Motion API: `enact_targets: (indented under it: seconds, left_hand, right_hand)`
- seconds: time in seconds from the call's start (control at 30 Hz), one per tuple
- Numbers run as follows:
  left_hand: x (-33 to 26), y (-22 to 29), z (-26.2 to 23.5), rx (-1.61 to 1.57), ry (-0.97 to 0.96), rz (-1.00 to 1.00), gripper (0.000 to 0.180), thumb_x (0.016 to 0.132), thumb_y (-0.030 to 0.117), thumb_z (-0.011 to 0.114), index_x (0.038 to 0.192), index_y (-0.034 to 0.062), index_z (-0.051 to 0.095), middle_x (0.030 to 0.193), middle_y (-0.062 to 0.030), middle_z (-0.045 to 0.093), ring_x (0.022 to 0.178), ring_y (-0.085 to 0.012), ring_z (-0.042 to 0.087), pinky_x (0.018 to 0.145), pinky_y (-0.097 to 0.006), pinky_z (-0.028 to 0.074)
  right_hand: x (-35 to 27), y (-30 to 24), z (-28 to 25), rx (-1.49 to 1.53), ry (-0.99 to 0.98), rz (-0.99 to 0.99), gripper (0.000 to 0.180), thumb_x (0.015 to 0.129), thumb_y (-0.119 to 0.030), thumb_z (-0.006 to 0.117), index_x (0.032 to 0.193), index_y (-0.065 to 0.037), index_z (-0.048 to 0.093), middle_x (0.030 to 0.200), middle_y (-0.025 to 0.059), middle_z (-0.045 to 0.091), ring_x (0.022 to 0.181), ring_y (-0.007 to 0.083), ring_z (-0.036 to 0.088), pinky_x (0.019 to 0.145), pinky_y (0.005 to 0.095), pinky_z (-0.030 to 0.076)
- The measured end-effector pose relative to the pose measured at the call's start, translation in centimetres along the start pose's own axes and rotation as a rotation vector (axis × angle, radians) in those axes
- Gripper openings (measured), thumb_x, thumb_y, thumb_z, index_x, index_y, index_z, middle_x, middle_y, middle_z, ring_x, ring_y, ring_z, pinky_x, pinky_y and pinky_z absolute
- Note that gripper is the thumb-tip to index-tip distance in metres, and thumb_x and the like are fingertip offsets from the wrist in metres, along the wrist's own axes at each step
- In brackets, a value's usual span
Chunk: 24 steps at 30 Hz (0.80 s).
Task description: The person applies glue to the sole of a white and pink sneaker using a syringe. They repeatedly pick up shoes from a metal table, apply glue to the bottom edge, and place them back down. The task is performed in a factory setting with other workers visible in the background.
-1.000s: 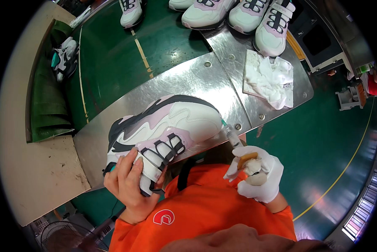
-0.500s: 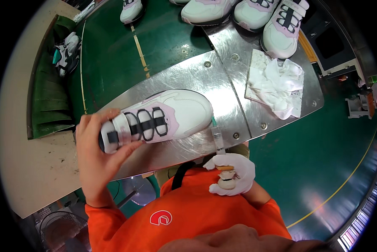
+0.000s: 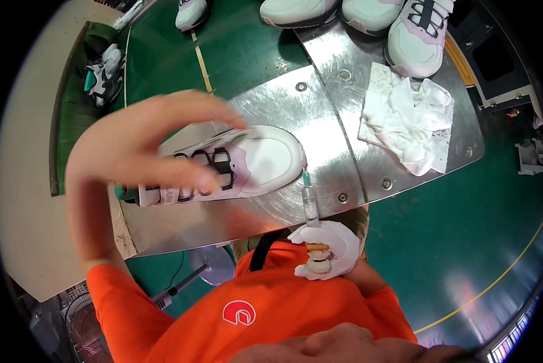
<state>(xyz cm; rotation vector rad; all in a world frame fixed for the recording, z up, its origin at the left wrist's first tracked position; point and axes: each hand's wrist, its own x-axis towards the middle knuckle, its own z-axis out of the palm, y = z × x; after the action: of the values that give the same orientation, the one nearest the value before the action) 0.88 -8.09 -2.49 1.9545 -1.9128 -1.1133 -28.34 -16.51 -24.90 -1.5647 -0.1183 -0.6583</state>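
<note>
steel desk (image 3: 325,115), head view: the white-and-lilac shoe (image 3: 242,169) lies on it, toe (image 3: 283,151) towards the right. our left hand (image 3: 132,142), blurred, is over the shoe, fingers apart, contact unclear. our gloved right hand (image 3: 338,248) has its fingers clamped on the syringe (image 3: 310,209), green tip (image 3: 306,178) at the toe's edge; we judge a steady barrel and light touch best.

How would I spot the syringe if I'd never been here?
By the silver worktop, find the white-gloved right hand. The syringe juts from it toward the toe of the nearest shoe. Unlike the opaque shoe, it is a slim, clear tube with a green tip.
</note>
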Motion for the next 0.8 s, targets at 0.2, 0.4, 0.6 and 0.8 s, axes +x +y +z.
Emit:
enact_targets:
  seconds: [0.2,0.4,0.6,0.8]
  left_hand:
    - [9.8,-2.5,2.8,-0.087,-0.357,-0.076,0.051,0.091,0.037,0.068,0.130,0.0057,0.059,0.122,-0.0127,0.064,0.108,-0.0262,0.060,0.093,-0.034,0.047]
    - [8.9,-2.8,3.9,-0.230,-0.325,-0.027,0.044,0.090,0.035,0.070,0.122,0.0054,0.064,0.114,-0.0085,0.065,0.098,-0.0195,0.058,0.081,-0.031,0.046]
    - [-0.2,0.9,1.2,-0.217,0.080,0.080,0.041,0.087,0.031,0.073,0.117,0.0035,0.065,0.109,-0.0075,0.064,0.095,-0.0193,0.059,0.077,-0.031,0.047]
    - [-10.9,1.1,1.4,-0.218,0.670,0.241,0.051,0.084,0.034,0.076,0.116,-0.0025,0.062,0.114,-0.0105,0.064,0.106,-0.0207,0.059,0.094,-0.033,0.046]
  right_hand:
    - [-0.3,-1.4,-0.8,0.137,-0.072,0.234,0.053,0.067,-0.016,0.086,0.113,-0.004,0.062,0.069,-0.0006,0.053,0.054,0.0127,0.048,0.052,0.0274,0.043]
    - [0.1,-2.2,-0.4,0.146,0.053,0.132,0.046,0.069,-0.010,0.083,0.109,-0.002,0.062,0.075,-0.0014,0.054,0.055,0.0076,0.042,0.053,0.0226,0.042]
    - [7.3,-6.9,-2.5,0.282,-0.350,0.054,0.046,0.061,-0.001,0.079,0.104,-0.001,0.063,0.081,0.0055,0.062,0.058,0.0140,0.045,0.053,0.0254,0.041]
    - [16.5,-12.3,-0.6,0.354,-0.613,-0.080,0.066,0.059,-0.002,0.083,0.120,0.005,0.059,0.092,0.0091,0.067,0.082,0.0159,0.064,0.074,0.0272,0.052]
